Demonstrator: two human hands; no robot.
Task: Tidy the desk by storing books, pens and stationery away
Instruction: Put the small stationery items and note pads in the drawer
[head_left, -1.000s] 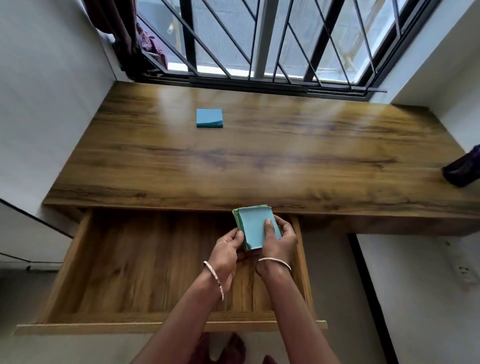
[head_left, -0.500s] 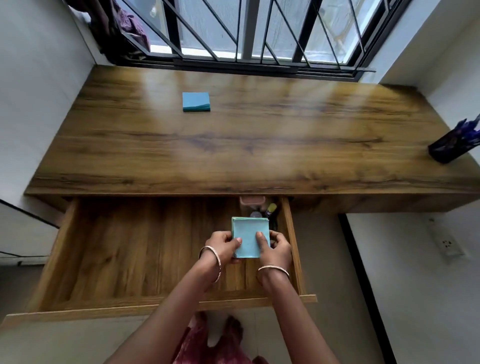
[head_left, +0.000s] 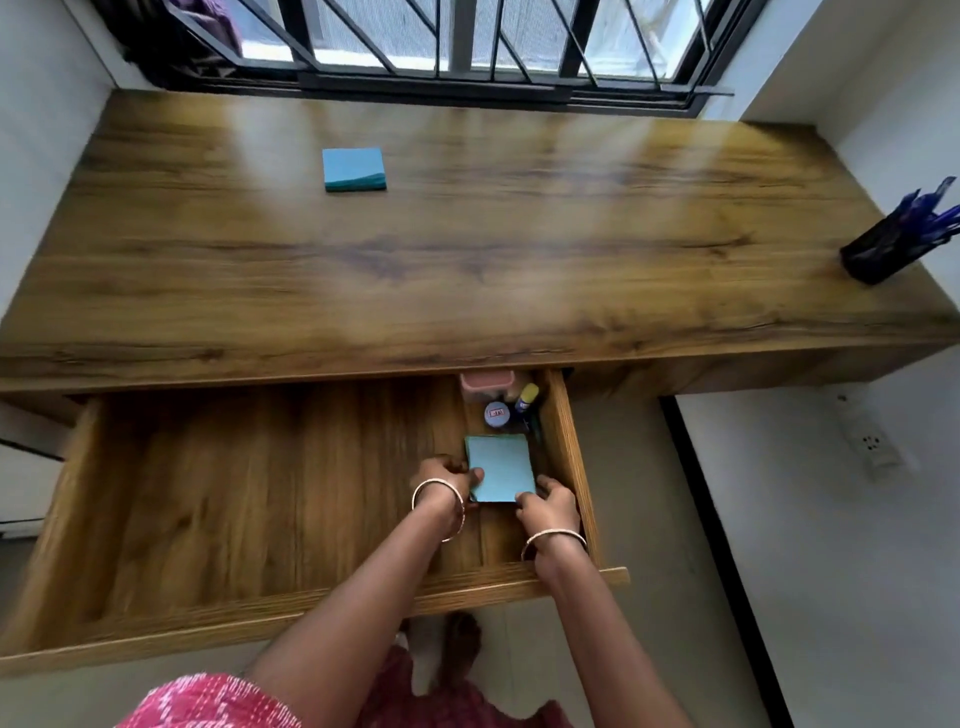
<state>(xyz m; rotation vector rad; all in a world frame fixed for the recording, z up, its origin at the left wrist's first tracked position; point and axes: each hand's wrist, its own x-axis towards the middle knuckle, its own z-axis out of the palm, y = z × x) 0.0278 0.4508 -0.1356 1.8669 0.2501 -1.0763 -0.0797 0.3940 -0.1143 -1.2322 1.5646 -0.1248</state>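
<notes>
Sticky-note pad (head_left: 500, 468) — pale blue, face up — sits low in the drawer (head_left: 249, 499), at its right end, just beside the drawer's right wall. We hold it with both hands: the left hand (head_left: 448, 480) pinches its left edge, and the right hand (head_left: 549, 501) grips its near right corner. Whether it already rests on the drawer's floor we cannot tell. Just beyond it, deeper in the drawer, stand a small round jar (head_left: 497, 414), a yellow-capped tube (head_left: 525, 400) and a pink box (head_left: 485, 385). To do this well, we judge, we should lay the pad flat and square to the drawer's wall, short of the jar so nothing tips — then let go with both hands together. On the table (head_left: 467, 270) above the drawer, a second blue pad (head_left: 354, 169) lies well beyond the drawer's back, and a pen holder (head_left: 878, 252) stands far off past its right side.
</notes>
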